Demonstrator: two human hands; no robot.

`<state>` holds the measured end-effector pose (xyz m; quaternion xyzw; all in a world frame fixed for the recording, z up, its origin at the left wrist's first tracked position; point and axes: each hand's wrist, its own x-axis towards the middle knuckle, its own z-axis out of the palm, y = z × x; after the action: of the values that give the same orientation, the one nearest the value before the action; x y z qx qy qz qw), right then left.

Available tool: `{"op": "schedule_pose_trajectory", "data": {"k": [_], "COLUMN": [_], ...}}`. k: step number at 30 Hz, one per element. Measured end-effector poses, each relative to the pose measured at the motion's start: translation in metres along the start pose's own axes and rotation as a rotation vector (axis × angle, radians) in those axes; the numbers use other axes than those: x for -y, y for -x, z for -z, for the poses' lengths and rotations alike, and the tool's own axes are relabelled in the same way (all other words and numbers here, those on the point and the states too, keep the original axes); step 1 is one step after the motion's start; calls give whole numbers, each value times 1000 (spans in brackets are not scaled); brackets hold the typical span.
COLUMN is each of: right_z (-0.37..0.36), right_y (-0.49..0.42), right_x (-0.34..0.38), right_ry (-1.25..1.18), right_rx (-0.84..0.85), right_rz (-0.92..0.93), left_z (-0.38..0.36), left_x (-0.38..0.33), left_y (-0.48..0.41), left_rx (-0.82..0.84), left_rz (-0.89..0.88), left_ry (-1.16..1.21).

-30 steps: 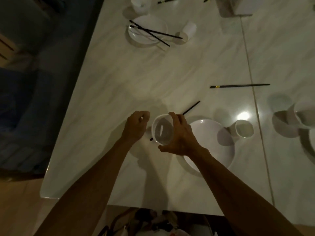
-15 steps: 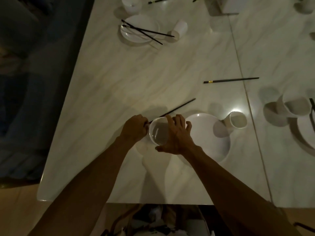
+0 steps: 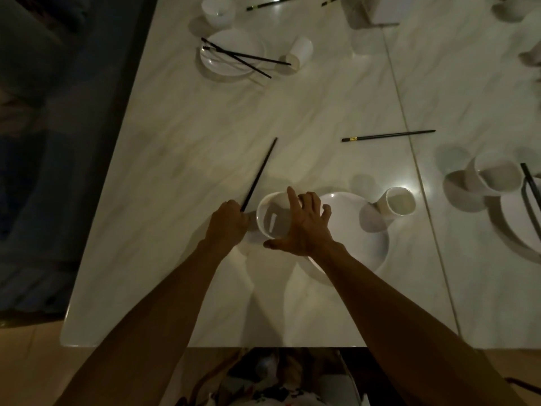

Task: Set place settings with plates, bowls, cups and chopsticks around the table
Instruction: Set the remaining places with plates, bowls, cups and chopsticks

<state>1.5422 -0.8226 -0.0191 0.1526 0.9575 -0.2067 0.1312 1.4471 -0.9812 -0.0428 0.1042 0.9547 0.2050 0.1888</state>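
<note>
My right hand (image 3: 304, 227) grips a small white bowl (image 3: 272, 218) by its right side, just left of a white plate (image 3: 351, 230) near the table's front edge. My left hand (image 3: 228, 221) is closed on the near end of a black chopstick (image 3: 259, 174) that points away and to the right, clear of the bowl. A white cup (image 3: 398, 200) lies on its side at the plate's far right rim. Another black chopstick (image 3: 388, 135) lies alone on the marble table (image 3: 181, 148) further back.
At the back left stands a setting with a plate (image 3: 234, 51), two crossed chopsticks (image 3: 243, 57), a tipped cup (image 3: 300, 51) and a bowl (image 3: 218, 10). At the right edge are a bowl (image 3: 494, 174) and a plate (image 3: 518, 221). A white box (image 3: 383, 7) stands at the back.
My left hand has taken hold of the chopstick that lay under the bowl and swung it out to the left, so it now points away. The bowl stays in my right hand.
</note>
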Motion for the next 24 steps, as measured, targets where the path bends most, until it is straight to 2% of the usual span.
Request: {"op": "schedule_pose_trajectory", "data": {"k": [10, 14, 16, 18, 20, 22, 24], "right_z": [16, 19, 25, 36, 54, 77, 100], "right_y": [-24, -24, -17, -13, -13, -19, -28], "right_x": [-4, -11, -13, -22, -34, -43, -52], "right_ry": [-62, -92, -155, -333, -637, -906, -1032], "right_rx": [8, 26, -26, -185, -307, -359, -365], "right_rz": [-4, 9, -17, -60, -137, -189, -184], "left_z": [2, 6, 11, 17, 22, 23, 20], "left_x": [-14, -24, -32, -46, -70, -101, -134], "left_y": [0, -2, -4, -3, 1, 8, 17], "left_rx": [-20, -48, -81, -95, -62, 12, 126], "left_rz": [169, 177, 154, 101, 14, -57, -85], "left_ry": [254, 417, 489, 537, 577, 613, 660]}}
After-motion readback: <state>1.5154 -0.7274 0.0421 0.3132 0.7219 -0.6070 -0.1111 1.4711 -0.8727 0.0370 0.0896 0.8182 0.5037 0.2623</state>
